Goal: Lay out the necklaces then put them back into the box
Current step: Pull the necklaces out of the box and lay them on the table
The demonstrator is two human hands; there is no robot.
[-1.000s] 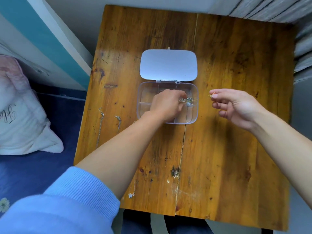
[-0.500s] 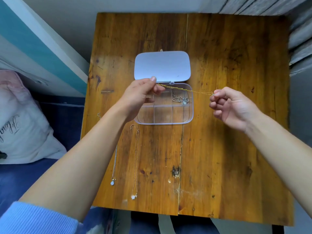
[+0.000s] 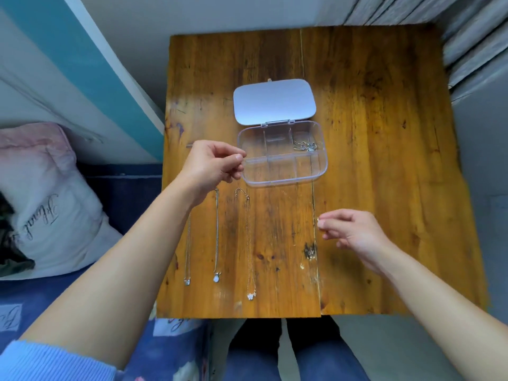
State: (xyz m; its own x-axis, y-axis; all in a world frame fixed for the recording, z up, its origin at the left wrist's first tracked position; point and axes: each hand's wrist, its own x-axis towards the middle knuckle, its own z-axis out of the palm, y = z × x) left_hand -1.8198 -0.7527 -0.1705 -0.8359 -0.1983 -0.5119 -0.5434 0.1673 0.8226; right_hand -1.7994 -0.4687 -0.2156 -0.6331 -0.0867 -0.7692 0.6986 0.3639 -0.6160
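Note:
A clear compartment box [image 3: 280, 183] lies open on the wooden table [image 3: 384, 160], its white lid [image 3: 275, 101] folded back. One silver necklace [image 3: 305, 145] is bunched in the far right compartment. Three necklaces lie stretched out side by side in front of the box: the left one [image 3: 187, 251], the middle one [image 3: 216, 235] and the right one [image 3: 248, 243], pendants toward me. My left hand [image 3: 211, 166] pinches one end of a thin gold chain beside the box's left edge. My right hand [image 3: 351, 232] pinches the other end lower right. The chain between them is only a faint blur.
A pale pillow [image 3: 41, 202] and blue bedding [image 3: 123, 193] lie left of the table, close to its edge. A white and teal wall runs along the back left. Grey curtain folds [image 3: 472, 50] hang at the right. My legs in jeans [image 3: 275, 353] are under the near edge.
The gold chain has come out of the box, held between both hands. My left hand moved left past the box; my right hand dropped toward the near side of the table.

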